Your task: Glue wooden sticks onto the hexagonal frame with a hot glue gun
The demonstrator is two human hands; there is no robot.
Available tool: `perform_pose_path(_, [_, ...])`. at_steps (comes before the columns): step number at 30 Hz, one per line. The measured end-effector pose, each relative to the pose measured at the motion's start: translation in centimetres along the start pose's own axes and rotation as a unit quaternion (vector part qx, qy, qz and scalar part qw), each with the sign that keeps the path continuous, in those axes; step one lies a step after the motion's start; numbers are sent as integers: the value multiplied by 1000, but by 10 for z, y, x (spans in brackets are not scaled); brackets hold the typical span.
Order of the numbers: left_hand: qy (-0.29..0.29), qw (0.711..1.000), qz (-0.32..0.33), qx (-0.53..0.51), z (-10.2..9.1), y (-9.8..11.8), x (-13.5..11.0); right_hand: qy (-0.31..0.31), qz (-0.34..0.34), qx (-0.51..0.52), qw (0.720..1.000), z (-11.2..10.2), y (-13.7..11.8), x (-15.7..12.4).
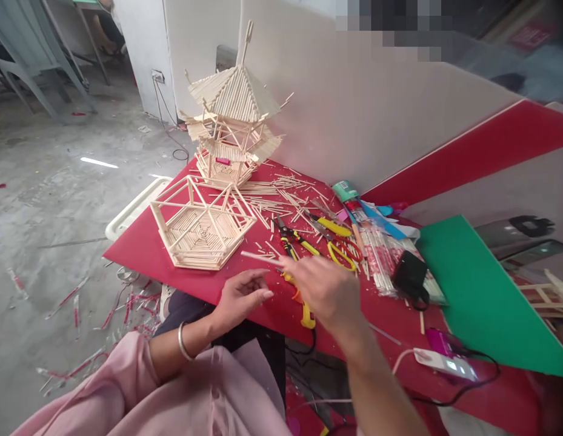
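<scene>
Head cam view: right hand [326,290] has a pale thin stick [260,258] pinched in its fingers, poking out leftward above the red tabletop [140,248], while the left hand [245,297] is near it, loosely curled with thumb and fingers parted. The hexagonal stick frame [194,236] sits on the tabletop just past the left hand, pagoda-style stick model [238,97] standing behind it, and there's some yellow-and-black pliers [285,232] lying beyond the right hand, near packs of wrapped sticks [376,260].
</scene>
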State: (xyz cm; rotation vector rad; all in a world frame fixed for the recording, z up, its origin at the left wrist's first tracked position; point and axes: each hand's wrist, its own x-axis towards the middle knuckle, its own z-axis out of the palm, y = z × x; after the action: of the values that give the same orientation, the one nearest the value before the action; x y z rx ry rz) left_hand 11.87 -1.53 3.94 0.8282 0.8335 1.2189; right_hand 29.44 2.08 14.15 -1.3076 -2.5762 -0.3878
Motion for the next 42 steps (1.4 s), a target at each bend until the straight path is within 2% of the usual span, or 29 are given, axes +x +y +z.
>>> perform_pose_path(2, [4, 999, -36, -40, -10, 1, -18, 36, -11, 22, 999, 12, -37, -21])
perform_pose_path(5, [88, 994, -45, -39, -32, 7, -38, 80, 6, 115, 990, 40, -76, -31])
perform_pose_path(7, [148, 988, -31, -39, -47, 13, -45, 113, 58, 193, 973, 57, -90, -32])
perform_pose_path(9, [189, 981, -21, -43, -59, 19, -47, 155, 136, 279, 938, 73, -97, -35])
perform_pose_path(11, [214, 975, -23, -49, -65, 23, -45, 181, 221, 374, 882, 86, -103, -38])
perform_pose_path(13, [226, 972, -29, -54, -66, 27, -41, 185, 309, 472, 804, 96, -108, -41])
perform_pose_path(16, [233, 970, -26, -61, -60, 31, -33, 201, 421, 602, 648, 105, -116, -36])
perform_pose_path(18, [230, 971, -23, -65, -55, 33, -27, 218, 457, 662, 553, 106, -119, -28])
perform_pose_path(20, [224, 972, -26, -70, -52, 35, -23, 217, 472, 694, 498, 104, -120, -18])
perform_pose_path(22, [225, 971, -33, -77, -52, 36, -21, 210, 481, 704, 479, 103, -121, -11])
perform_pose_path(25, [235, 966, -44, -99, -54, 37, -19, 197, 477, 703, 489, 105, -121, -7])
perform_pose_path(27, [241, 963, -49, -111, -55, 37, -18, 191, 464, 686, 527, 109, -119, -8])
perform_pose_path(28, [242, 962, -50, -113, -55, 37, -18, 196, 454, 662, 563, 110, -118, -10])
perform_pose_path(29, [243, 962, -50, -113, -55, 37, -18, 211, 440, 621, 614, 110, -117, -11])
perform_pose_path(32, [243, 963, -52, -108, -55, 37, -18, 276, 341, 378, 815, 106, -112, -14])
perform_pose_path(33, [242, 963, -53, -107, -54, 37, -17, 283, 288, 284, 870, 103, -111, -14])
perform_pose_path(34, [240, 963, -56, -107, -54, 37, -17, 279, 233, 207, 908, 100, -111, -13])
perform_pose_path(35, [238, 964, -58, -107, -55, 38, -17, 268, 184, 154, 933, 97, -111, -11])
perform_pose_path(36, [236, 964, -59, -107, -55, 38, -17, 253, 144, 127, 948, 94, -111, -8])
perform_pose_path(38, [230, 965, -58, -112, -56, 39, -16, 231, 96, 119, 961, 91, -113, -1])
perform_pose_path(42, [215, 968, -60, -110, -59, 39, -17, 208, 61, 139, 966, 96, -111, 12])
